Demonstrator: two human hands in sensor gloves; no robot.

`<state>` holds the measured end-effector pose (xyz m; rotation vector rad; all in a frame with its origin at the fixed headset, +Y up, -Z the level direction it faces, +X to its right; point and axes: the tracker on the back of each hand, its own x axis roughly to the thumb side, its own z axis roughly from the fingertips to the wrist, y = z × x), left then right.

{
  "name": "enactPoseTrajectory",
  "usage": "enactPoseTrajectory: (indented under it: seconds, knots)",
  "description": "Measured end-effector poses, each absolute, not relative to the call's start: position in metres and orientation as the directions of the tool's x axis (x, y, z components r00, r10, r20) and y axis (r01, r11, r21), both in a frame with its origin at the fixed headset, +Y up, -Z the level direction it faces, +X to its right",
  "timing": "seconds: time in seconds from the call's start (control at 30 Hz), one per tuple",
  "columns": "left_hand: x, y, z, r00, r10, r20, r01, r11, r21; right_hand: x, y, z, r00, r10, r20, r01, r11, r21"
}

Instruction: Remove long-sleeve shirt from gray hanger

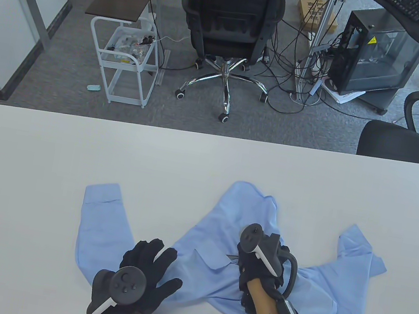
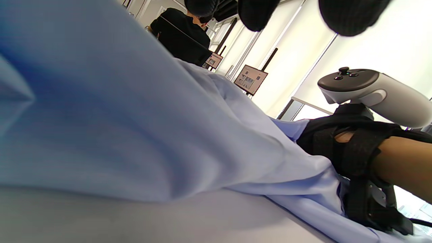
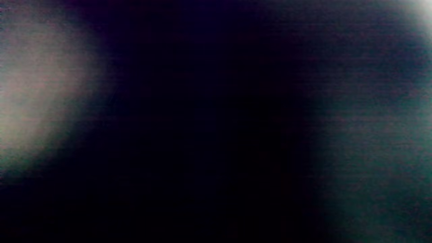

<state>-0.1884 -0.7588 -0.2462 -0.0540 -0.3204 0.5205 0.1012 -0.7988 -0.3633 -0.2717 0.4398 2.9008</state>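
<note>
Table view: a light blue long-sleeve cotton shirt [image 1: 217,247] lies crumpled on the near half of a white, round-cornered table [image 1: 71,157], one sleeve stretched out to the left with its cuff pointing away from the person, the other bunched up on the right. The left hand [image 1: 144,271], in a black sensor glove with a dark tracker [image 1: 122,283] strapped to its back, rests flat at the base of the left sleeve, fingers spread and gripping nothing. The right hand [image 1: 258,271], also gloved and carrying a grey-and-white tracker [image 1: 255,244], presses down on the middle of the shirt near the chest pocket; its fingers are hidden beneath the hand and tracker, so whether they have hold of cloth cannot be told. The gray hanger cannot be made out with any certainty. Beyond the table stand a black mesh office chair [image 1: 229,19], a white wire trolley [image 1: 122,64] and a black computer tower [image 1: 377,57] amid loose cables.

Left wrist view: blue shirt fabric [image 2: 135,135] fills most of the frame, lying on the pale tabletop [image 2: 101,219]. Three black gloved fingertips [image 2: 351,15] hang in from the top edge, apart and clear of the cloth. At right, the right hand [image 2: 337,141] sits on the shirt.

Right wrist view: dark and blurred; nothing can be identified.
</note>
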Motion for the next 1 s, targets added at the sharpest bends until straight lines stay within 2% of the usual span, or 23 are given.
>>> enactPoseTrajectory:
  seconds: [0.1,0.2,0.4,0.57,0.7,0.77,0.83,1.0]
  knots:
    - [-0.189,-0.758,-0.246,0.816,0.502,0.286,-0.485,0.864,-0.131,0.103,-0.798,-0.364,-0.96,0.184,-0.21,-0.24,-0.928,0.284]
    - [-0.188,-0.757,-0.246,0.81,0.506,0.296,-0.49,0.862,-0.132,0.113,-0.791,-0.362,-0.929,0.295,-0.224,-0.338,-0.922,0.188]
    - [-0.182,-0.753,-0.242,0.803,0.489,0.341,-0.475,0.871,-0.128,0.135,-0.782,-0.354,-0.823,0.533,-0.195,-0.559,-0.821,0.116]
    - [-0.179,-0.752,-0.24,0.799,0.486,0.354,-0.472,0.872,-0.131,0.142,-0.77,-0.341,-0.77,0.631,-0.094,-0.637,-0.769,0.048]
    - [-0.179,-0.753,-0.24,0.798,0.486,0.357,-0.469,0.872,-0.138,0.146,-0.755,-0.323,-0.733,0.68,-0.034,-0.674,-0.732,-0.1]
    - [-0.178,-0.753,-0.24,0.798,0.484,0.359,-0.465,0.874,-0.143,0.15,-0.753,-0.317,-0.683,0.73,-0.01,-0.728,-0.681,-0.08]
    - [-0.177,-0.753,-0.24,0.799,0.482,0.36,-0.461,0.875,-0.148,0.15,-0.752,-0.31,-0.554,0.832,-0.019,-0.826,-0.552,-0.116]
    - [-0.176,-0.753,-0.239,0.794,0.483,0.369,-0.463,0.874,-0.149,0.145,-0.739,-0.299,-0.55,0.833,0.053,-0.835,-0.547,-0.059]
